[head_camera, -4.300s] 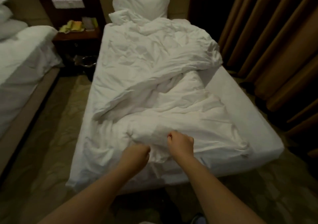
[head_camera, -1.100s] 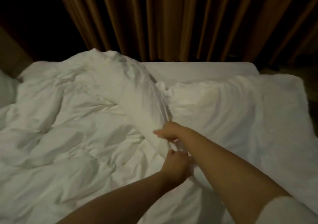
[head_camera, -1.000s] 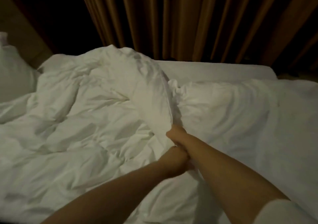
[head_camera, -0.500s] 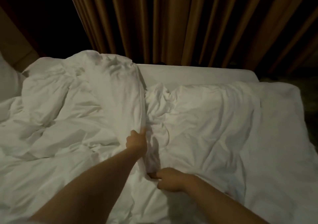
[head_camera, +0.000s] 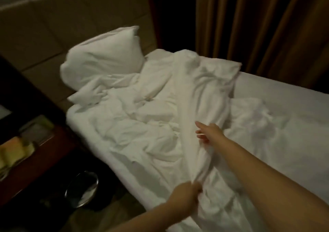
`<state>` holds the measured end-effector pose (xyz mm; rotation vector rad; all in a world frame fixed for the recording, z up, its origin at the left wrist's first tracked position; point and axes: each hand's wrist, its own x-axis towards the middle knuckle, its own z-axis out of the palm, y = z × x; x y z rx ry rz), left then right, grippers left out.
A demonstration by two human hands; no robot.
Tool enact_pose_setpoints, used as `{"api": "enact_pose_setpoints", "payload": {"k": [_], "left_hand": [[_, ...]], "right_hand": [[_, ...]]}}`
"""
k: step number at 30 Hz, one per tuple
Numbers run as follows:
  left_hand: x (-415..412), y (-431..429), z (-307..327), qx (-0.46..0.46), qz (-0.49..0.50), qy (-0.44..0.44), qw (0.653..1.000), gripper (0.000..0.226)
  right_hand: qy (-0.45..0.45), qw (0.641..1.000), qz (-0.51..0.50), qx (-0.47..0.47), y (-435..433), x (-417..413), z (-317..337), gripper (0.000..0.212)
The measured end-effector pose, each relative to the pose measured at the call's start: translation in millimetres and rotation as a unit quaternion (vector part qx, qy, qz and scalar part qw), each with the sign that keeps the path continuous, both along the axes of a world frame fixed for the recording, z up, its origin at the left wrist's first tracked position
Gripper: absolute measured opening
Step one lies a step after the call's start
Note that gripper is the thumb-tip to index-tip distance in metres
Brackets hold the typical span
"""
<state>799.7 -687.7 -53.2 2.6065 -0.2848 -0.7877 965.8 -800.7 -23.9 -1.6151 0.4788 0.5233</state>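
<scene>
Head view: a rumpled white duvet lies across the bed. The left hand pinches its raised fold; the right hand, fingers spread, reaches along it. Likely straightening; next, a second grip farther up.

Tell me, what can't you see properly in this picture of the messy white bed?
Head view:
- Left hand: fingertips buried in the crumpled white duvet fold it grips.
- Yellow things on the dark wooden bedside table: blurred, cut by the left edge.
- Round shiny metal bin: inside too dim.
</scene>
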Motion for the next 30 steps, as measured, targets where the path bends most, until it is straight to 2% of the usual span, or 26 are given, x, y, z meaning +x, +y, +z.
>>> {"api": "enact_pose_setpoints", "payload": {"k": [3, 7, 11, 14, 20, 25, 30], "left_hand": [[-12.8, 28.5, -4.7, -0.009, 0.034, 0.072, 0.997, 0.036], [4.4, 77.4, -2.5, 0.026, 0.092, 0.047, 0.994, 0.051], [36.4, 122.6, -5.7, 0.072, 0.102, 0.001, 0.992, 0.05], [59.8, 145.9, -12.4, 0.073, 0.069, -0.011, 0.995, 0.048], [110.4, 191.2, -7.2, 0.076, -0.006, -0.06, 0.995, 0.049], [154.8, 224.8, -5.6, 0.096, -0.022, -0.059, 0.993, 0.053], [198.9, 214.6, -7.9, 0.095, -0.054, -0.069, 0.992, 0.054]], "right_hand": [[0.037, 0.985, 0.138, -0.099, 52.2, -7.3, -14.1, 0.031], [0.063, 0.963, 0.227, -0.131, 95.3, -36.3, -35.0, 0.038], [0.047, 0.937, 0.255, -0.235, 99.1, -36.0, -45.5, 0.031], [0.051, 0.928, 0.219, -0.297, 100.5, -19.5, -47.2, 0.025], [0.11, 0.941, 0.03, -0.318, 125.2, 6.6, -54.5, 0.051], [0.146, 0.919, -0.013, -0.366, 142.5, 15.9, -60.9, 0.06], [0.144, 0.909, -0.082, -0.383, 105.6, 41.9, -67.7, 0.073]]}}
